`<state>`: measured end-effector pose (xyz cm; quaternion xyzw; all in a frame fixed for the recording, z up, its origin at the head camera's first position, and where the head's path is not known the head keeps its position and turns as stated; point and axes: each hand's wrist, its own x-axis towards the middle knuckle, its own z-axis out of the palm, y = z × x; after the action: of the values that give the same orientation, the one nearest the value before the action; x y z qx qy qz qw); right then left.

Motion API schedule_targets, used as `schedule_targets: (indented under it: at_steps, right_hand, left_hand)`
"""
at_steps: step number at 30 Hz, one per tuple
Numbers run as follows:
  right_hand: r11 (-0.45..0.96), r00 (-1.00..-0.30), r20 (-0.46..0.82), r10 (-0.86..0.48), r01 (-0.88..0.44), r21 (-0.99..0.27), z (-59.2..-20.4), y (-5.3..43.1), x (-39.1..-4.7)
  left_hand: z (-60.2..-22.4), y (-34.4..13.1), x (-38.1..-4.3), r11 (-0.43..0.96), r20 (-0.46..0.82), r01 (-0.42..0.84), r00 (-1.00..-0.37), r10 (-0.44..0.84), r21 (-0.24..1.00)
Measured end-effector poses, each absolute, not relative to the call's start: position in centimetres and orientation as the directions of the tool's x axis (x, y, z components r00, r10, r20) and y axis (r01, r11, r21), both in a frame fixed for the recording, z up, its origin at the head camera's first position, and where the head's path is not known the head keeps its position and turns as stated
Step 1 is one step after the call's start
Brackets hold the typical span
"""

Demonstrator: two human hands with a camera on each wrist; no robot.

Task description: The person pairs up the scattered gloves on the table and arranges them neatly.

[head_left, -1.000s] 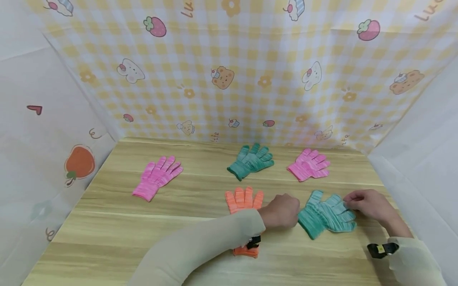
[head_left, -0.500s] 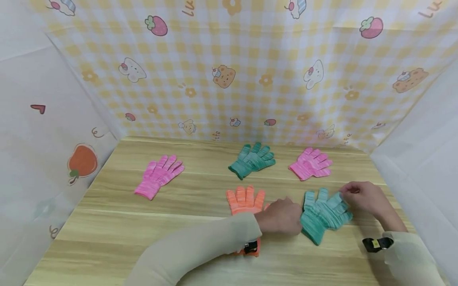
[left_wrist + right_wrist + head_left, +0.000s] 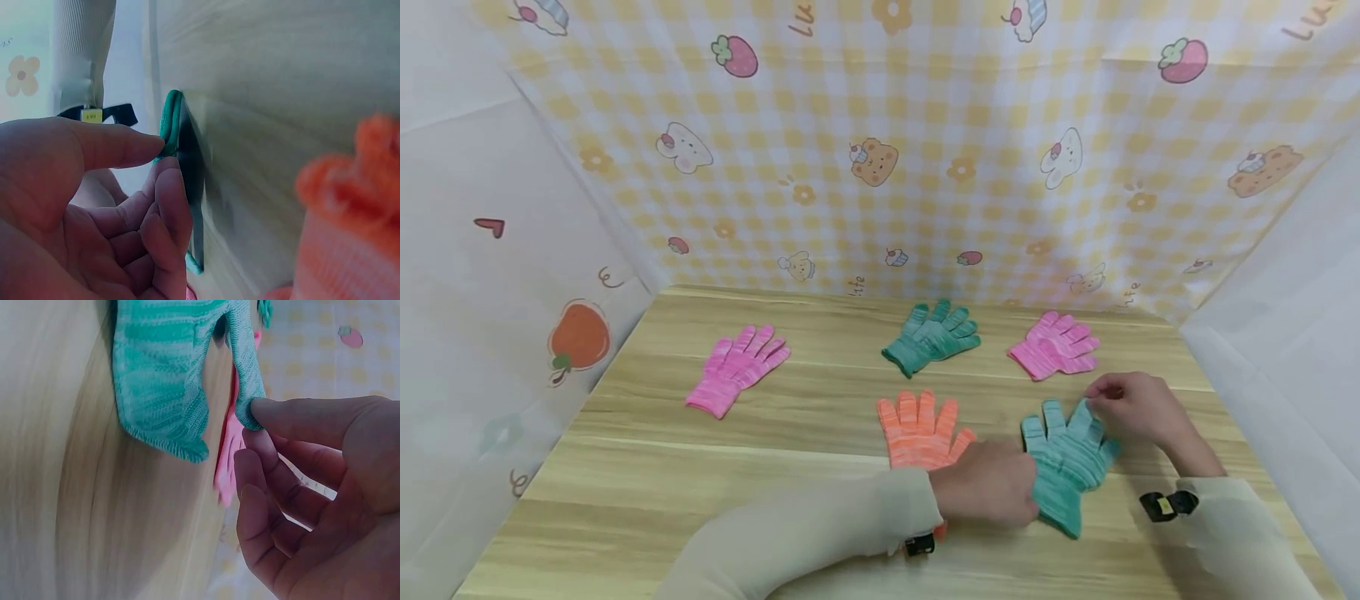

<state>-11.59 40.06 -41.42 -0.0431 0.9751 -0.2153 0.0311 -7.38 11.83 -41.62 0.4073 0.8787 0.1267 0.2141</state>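
Over the counter (image 3: 782, 479), the left hand (image 3: 988, 485) pinches the pale green glove (image 3: 1066, 454) by its cuff (image 3: 1062, 510), the right hand (image 3: 1138, 410) by one finger (image 3: 245, 375). The orange glove (image 3: 921, 440) lies beside it; beyond, a dark green glove (image 3: 931, 337) lies between two pink gloves (image 3: 736, 372).

Room to pass lies over the desk (image 3: 647, 475) at near left. The left sleeve (image 3: 812, 521) bars the near middle; right of it, the held glove (image 3: 1067, 467) obstructs.
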Motion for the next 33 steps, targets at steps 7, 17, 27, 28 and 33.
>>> schedule_targets:
  at_steps: [7, 17, 27, 28, 33]
  right_hand:
    - [0.895, -0.990, -0.039, -0.137, -0.106, -0.433, -41.6, 37.9, -12.0]
    - [0.877, -0.979, -0.010, -0.206, -0.180, -0.446, -41.9, 35.5, -12.5]
    - [0.852, -0.957, 0.047, -0.285, -0.276, -0.446, -42.7, 34.1, -12.9]
    - [0.850, -0.956, 0.045, -0.289, -0.278, -0.447, -42.8, 34.0, -13.0]
    - [0.841, -0.947, 0.058, -0.315, -0.307, -0.446, -43.0, 33.6, -13.2]
  left_hand:
    - [-41.6, 11.3, -6.3, 0.620, -0.275, 0.677, -0.556, 0.784, 0.397]
    - [-41.9, 11.2, -5.5, 0.619, -0.353, 0.671, -0.509, 0.785, 0.408]
    - [-42.5, 11.9, -4.8, 0.611, -0.352, 0.692, -0.503, 0.790, 0.384]
    - [-42.6, 12.0, -4.7, 0.614, -0.357, 0.693, -0.502, 0.787, 0.378]
    - [-42.9, 12.2, -4.5, 0.628, -0.383, 0.696, -0.506, 0.773, 0.347]
